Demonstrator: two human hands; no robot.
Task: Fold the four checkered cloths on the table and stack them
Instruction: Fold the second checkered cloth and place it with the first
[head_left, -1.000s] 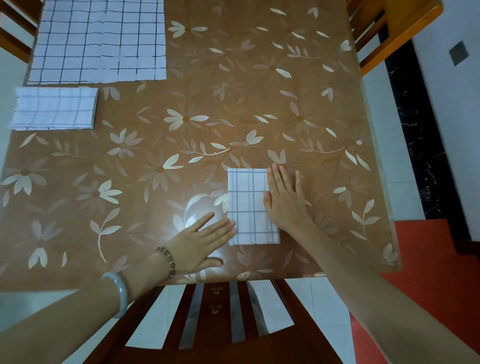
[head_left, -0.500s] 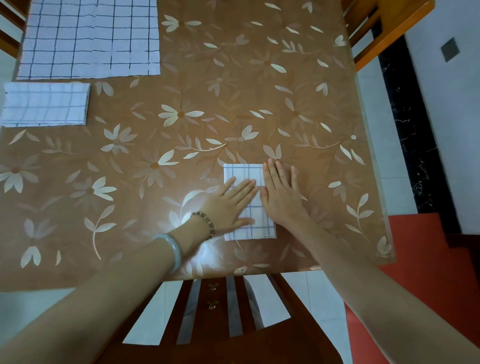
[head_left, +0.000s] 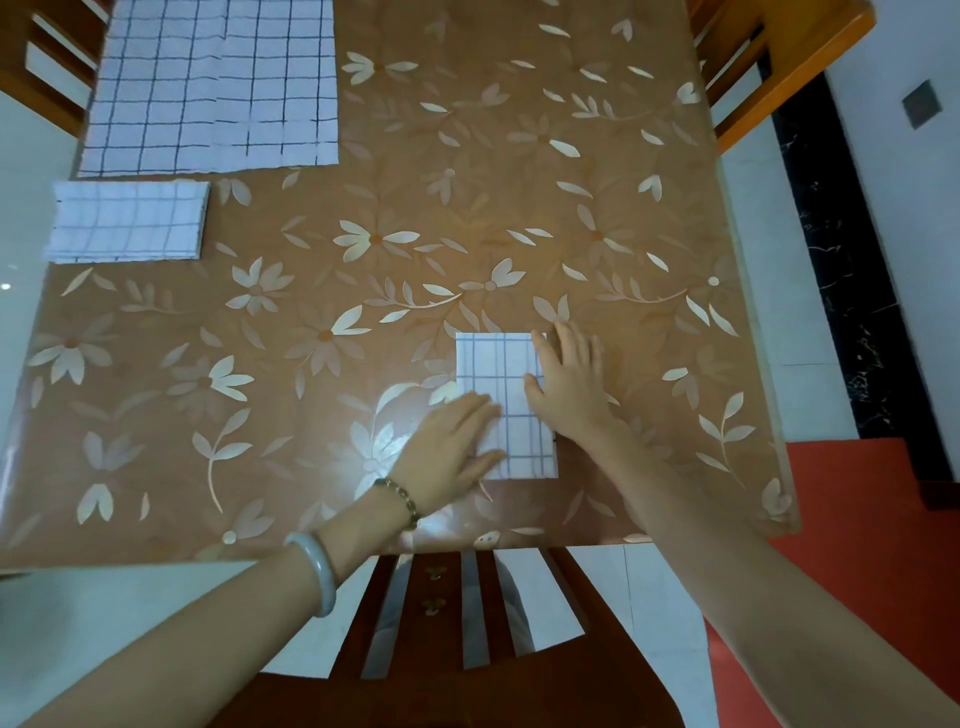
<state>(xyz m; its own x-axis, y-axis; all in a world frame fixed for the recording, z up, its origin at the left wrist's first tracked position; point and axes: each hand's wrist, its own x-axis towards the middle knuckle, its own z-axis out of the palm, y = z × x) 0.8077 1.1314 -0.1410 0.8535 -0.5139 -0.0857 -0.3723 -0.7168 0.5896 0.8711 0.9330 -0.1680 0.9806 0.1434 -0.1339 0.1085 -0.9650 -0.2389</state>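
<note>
Across the floral-patterned surface (head_left: 519, 208), the spread checkered cloth (head_left: 208, 88) lies unfolded at the far left corner, and a folded checkered cloth (head_left: 127, 223) sits just this side of it. By the near edge is the small folded cloth (head_left: 498, 364), a neat white rectangle with thin dark grid lines. Both hands lie flat on it, fingers straight, gripping nothing: the left hand (head_left: 452, 447) presses its left side and the right hand (head_left: 569, 379) its right. This looks like crease-smoothing; next it needs carrying onto the folded one at left.
</note>
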